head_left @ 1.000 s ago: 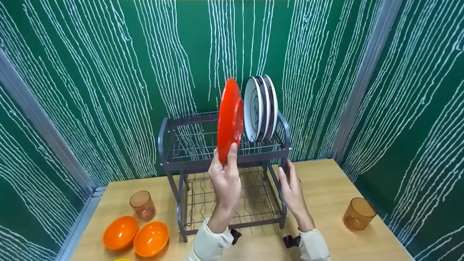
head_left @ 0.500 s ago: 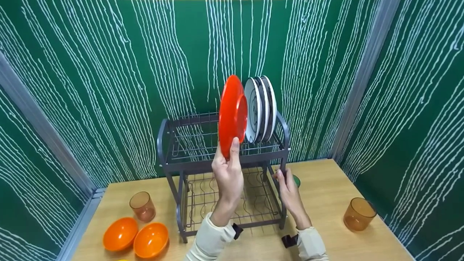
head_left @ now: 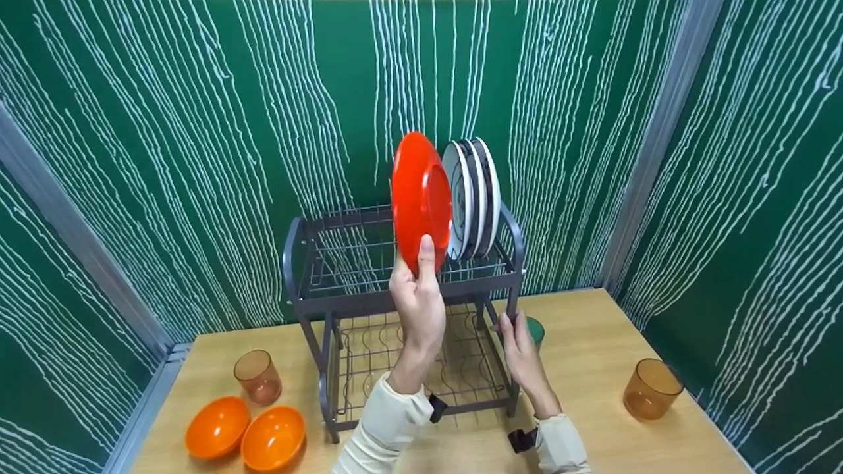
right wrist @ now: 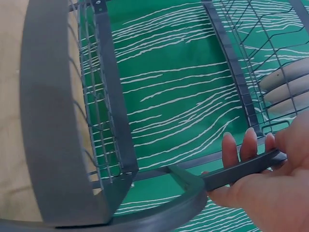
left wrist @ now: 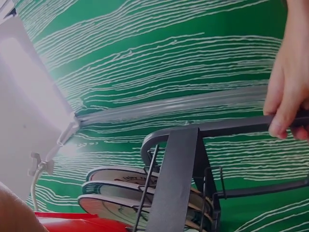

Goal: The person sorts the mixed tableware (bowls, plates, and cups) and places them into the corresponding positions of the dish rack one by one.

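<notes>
My left hand (head_left: 419,309) pinches a red plate (head_left: 416,191) by its lower edge, thumb on the underside. The plate stands on edge over the upper tier of a dark two-tier dish rack (head_left: 349,303); whether it touches the wires is hidden. Just right of it, several white-rimmed plates (head_left: 494,197) stand upright in the rack. They also show in the left wrist view as patterned plates (left wrist: 111,188), near a sliver of the red plate (left wrist: 82,224). My right hand (head_left: 525,359) grips the rack's right front post, its fingers curled round the post (right wrist: 236,175) in the right wrist view.
Two orange bowls (head_left: 273,438) and an amber tumbler (head_left: 258,378) sit left of the rack. Another amber tumbler (head_left: 653,390) is at the right edge of the table (head_left: 579,329). A green object (head_left: 535,331) shows partly behind my right hand. Green walls enclose the table.
My left hand has moved up and forward with the red plate, which has turned to show more of its underside. My right hand has slid slightly down and closed round the post, uncovering the green object.
</notes>
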Motion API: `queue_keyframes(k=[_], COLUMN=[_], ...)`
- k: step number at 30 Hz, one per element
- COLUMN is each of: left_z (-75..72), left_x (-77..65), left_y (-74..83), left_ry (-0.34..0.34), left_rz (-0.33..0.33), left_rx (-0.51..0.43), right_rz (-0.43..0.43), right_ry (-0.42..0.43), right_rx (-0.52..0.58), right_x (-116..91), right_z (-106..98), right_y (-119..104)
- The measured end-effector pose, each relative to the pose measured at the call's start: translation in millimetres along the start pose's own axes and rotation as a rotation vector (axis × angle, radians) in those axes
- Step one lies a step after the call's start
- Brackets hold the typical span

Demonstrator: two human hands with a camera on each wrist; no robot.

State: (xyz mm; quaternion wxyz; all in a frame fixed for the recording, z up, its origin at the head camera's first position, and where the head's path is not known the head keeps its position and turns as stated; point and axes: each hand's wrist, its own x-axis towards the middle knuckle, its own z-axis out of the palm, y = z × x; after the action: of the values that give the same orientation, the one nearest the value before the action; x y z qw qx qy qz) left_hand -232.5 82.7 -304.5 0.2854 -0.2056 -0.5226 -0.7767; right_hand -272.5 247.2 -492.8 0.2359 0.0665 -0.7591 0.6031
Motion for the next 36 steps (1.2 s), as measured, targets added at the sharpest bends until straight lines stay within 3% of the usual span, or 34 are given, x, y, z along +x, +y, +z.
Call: queue_keyframes(k=[8,15,18,24,31,36], left_z=[4.1,2.4,4.4,11.2,13.4,14.1], left_x=[7.6,14.1,15.5,17.0,17.6,20.3], left_y=[-3.8,-30.1,-35.9,-35.9,-49.5,-51.0], left_ry=[0.023,-0.002,-0.013,-0.055,-0.11,-0.14], left_rz=[-0.02,-0.035,-0.037,-0.04,-0.083,-0.06], left_rx=[-0.05,-0.049,-0.016,0.09,0.218,0.271], right_rz=[0.024,0.041,0.049,0.036,0.037,0.048], right_ry=[0.011,-0.005,-0.005,-0.021,0.009,0.012], right_rx=[0.012,0.021,0.023,0.015,0.009,0.025], right_x=[4,3,3,-3,2,2], right_z=[2,1,1,-1,2,2], right_y=[32,31,28,-1,33,34])
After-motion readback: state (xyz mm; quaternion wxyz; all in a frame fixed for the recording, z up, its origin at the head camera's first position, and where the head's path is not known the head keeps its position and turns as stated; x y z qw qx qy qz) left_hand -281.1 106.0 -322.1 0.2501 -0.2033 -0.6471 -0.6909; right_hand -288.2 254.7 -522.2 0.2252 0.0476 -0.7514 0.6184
